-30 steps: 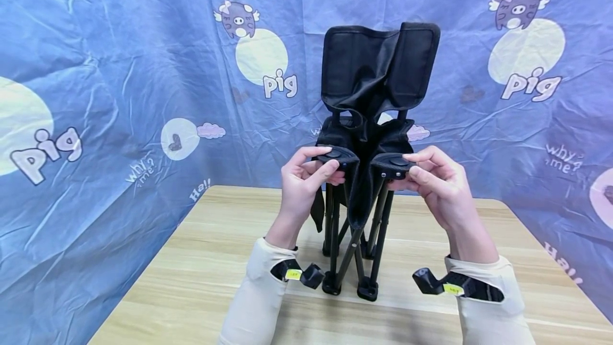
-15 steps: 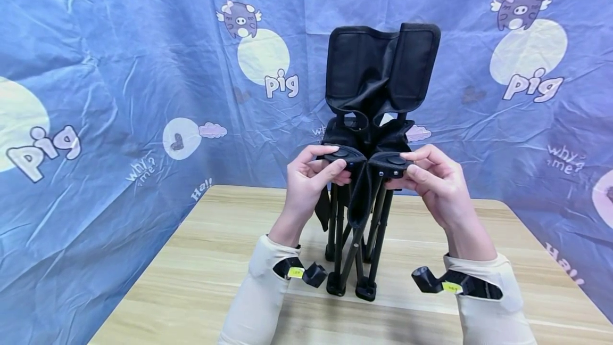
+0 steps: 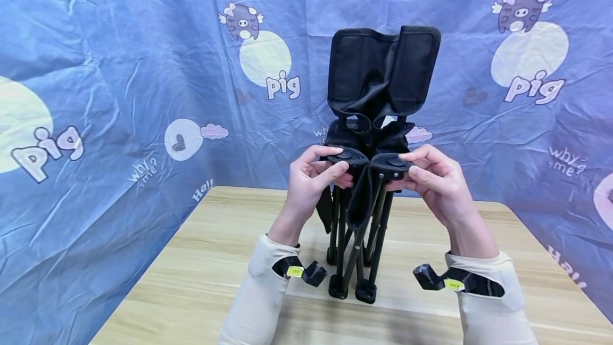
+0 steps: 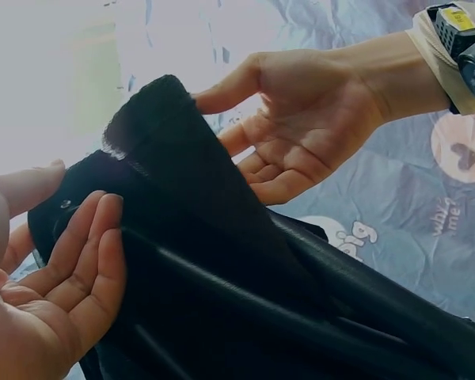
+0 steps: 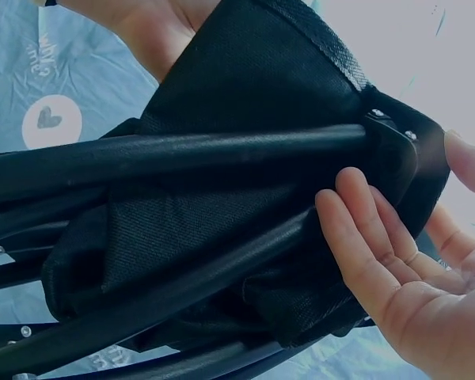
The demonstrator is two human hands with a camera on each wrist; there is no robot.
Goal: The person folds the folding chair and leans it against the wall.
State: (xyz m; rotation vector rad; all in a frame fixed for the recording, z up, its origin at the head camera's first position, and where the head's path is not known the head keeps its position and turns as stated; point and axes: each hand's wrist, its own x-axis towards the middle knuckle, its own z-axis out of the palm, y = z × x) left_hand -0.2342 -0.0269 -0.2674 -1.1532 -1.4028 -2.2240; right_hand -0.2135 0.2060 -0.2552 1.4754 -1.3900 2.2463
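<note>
From the head view, the left hand (image 3: 311, 177) and right hand (image 3: 433, 180) pinch the front corners of the nearly collapsed folding chair (image 3: 369, 137) standing on the wooden table (image 3: 201, 260), backed by the blue curtain (image 3: 119, 68); in both wrist views curled fingers (image 4: 79, 253) press black fabric, so the last squeeze seemingly needs slack cloth kept clear of the legs.

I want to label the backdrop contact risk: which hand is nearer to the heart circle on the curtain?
Left. The left hand grips the chair's left corner, on the heart circle's side; the right hand grips the right corner, farther off.
</note>
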